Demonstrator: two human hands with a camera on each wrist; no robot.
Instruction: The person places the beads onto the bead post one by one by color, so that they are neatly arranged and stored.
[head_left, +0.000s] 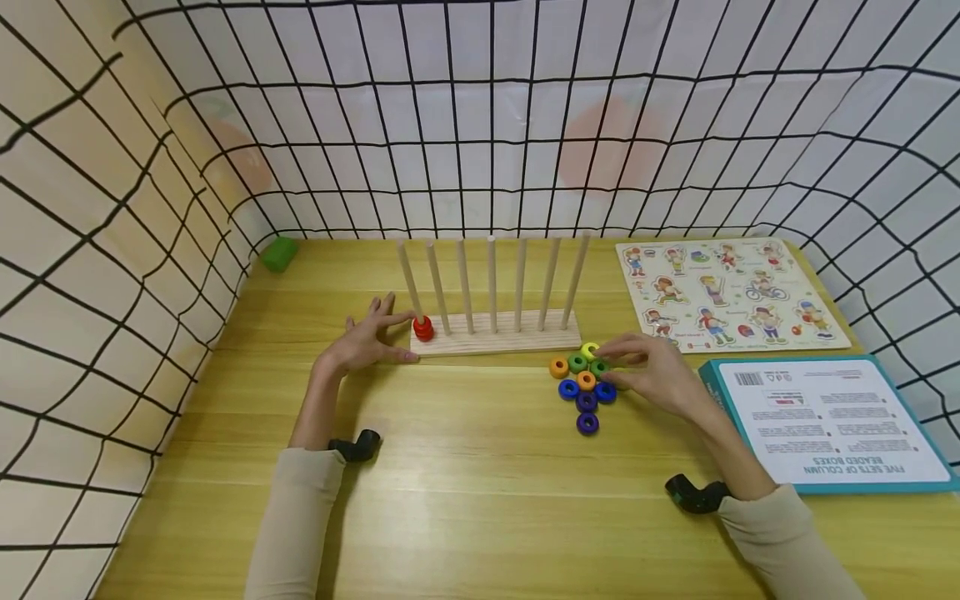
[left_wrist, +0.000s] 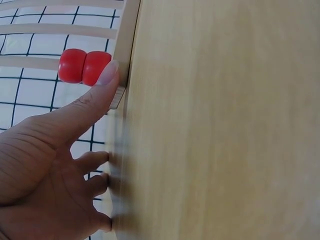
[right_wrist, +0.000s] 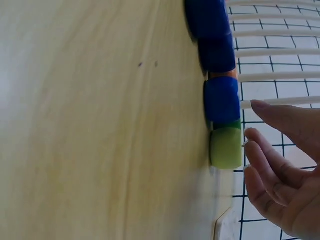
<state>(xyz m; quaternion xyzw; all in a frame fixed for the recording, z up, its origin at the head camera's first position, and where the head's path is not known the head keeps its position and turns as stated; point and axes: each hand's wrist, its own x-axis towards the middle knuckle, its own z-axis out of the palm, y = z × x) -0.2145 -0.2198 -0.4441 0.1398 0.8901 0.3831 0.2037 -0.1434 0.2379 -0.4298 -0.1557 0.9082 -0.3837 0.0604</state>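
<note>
A wooden peg rack (head_left: pixel 510 342) with several upright pegs stands at the table's middle. Two red rings (head_left: pixel 423 329) sit stacked on its leftmost peg. My left hand (head_left: pixel 366 337) is spread at the rack's left end, thumb by the front corner and index fingertip by the back one. To the rack's front right lies a cluster of loose rings: yellow (head_left: pixel 590 351), green (head_left: pixel 577 362), orange (head_left: pixel 558 367), blue (head_left: pixel 568 389) and purple (head_left: pixel 587 423). My right hand (head_left: pixel 652 371) hovers at the cluster's right side, thumb and fingers apart, close over a yellow-green ring (right_wrist: pixel 226 148).
A picture puzzle board (head_left: pixel 731 292) lies at the back right. In front of it is a teal-edged box (head_left: pixel 832 425) with printed text. A green block (head_left: pixel 279 254) sits in the back left corner. Black netting (head_left: pixel 491 142) rises around the table's back and sides.
</note>
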